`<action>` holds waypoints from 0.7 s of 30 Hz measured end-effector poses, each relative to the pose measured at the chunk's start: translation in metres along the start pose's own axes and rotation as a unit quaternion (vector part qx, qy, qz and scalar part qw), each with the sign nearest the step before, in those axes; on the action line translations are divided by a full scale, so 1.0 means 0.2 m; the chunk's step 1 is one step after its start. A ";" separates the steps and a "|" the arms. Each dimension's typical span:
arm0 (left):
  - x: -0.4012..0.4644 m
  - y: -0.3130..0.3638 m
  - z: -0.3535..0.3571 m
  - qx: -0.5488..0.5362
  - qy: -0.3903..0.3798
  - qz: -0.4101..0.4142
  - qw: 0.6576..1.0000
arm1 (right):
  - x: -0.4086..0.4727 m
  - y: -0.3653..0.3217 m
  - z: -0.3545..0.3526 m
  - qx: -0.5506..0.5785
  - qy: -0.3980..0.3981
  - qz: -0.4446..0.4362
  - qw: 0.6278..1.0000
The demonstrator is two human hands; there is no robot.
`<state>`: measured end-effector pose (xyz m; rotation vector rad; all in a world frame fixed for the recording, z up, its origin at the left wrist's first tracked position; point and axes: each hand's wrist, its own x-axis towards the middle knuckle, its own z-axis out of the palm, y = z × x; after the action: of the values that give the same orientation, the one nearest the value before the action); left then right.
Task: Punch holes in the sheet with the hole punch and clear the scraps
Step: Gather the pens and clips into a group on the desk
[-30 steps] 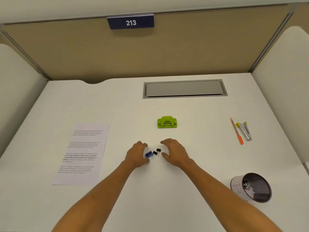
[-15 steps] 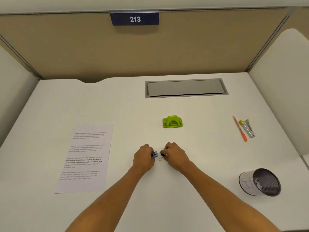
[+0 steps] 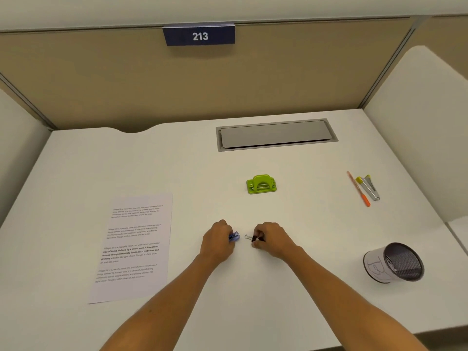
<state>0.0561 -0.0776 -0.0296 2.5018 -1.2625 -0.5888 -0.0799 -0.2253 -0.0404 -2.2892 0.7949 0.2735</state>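
Two bare hands rest on the white desk (image 3: 304, 224), both nearer the viewer than the green punch (image 3: 261, 184), which serves here as landmark. Left hand (image 3: 218, 241): curled, fingers pressed together on a blue clip (image 3: 234, 236) that pokes out at the fingertips. Right hand (image 3: 272, 239): curled likewise, pinching a black clip (image 3: 254, 238) whose wire loop juts toward the blue clip; the two clips lie close but apart. Both hands sit just in front of the punch, slightly to its left and right of that line.

Punch: flat on the desk, untouched, handle facing the viewer, well clear of both hands. Sheet (image 3: 133, 245): printed with four blocks of text, lying flat far to the left of the punch and nearer the viewer, untouched; no holes can be made out along its edges. Orange pen (image 3: 358, 188) and a stapler (image 3: 369, 187) beside it: well to the right of the punch, at about its depth. Mesh cup (image 3: 393, 262): tipped on its side, mouth toward the viewer's right, right of the punch and nearer than the pen. Grey hatch (image 3: 276, 135): set into the desk behind the punch. Sign (image 3: 199, 35): reads 213, on the partition beyond the hatch.
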 end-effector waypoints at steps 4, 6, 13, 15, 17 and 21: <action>0.00 0.00 -0.01 0.003 -0.003 0.022 1.000 | -0.04 0.01 0.01 0.099 0.017 0.030 0.994; 0.00 0.01 -0.01 -0.004 -0.001 0.033 0.999 | -0.05 0.02 0.02 0.161 0.040 0.053 0.985; 0.06 0.16 -0.07 -0.054 0.052 0.067 0.995 | -0.19 0.09 -0.13 0.449 0.094 0.123 0.880; 0.10 0.25 -0.09 -0.064 0.062 0.069 0.994 | -0.22 0.12 -0.23 0.504 0.098 0.126 0.849; 0.14 0.35 -0.11 -0.066 0.066 0.075 0.993 | -0.25 0.17 -0.34 0.528 0.105 0.129 0.833; 0.23 0.57 -0.11 -0.062 0.072 0.089 0.992 | -0.29 0.30 -0.58 0.544 0.132 0.138 0.817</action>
<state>0.0118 -0.1786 0.0271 2.2581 -1.3335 -0.4223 -0.1654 -0.3115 0.0353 -1.1215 1.0554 -0.3319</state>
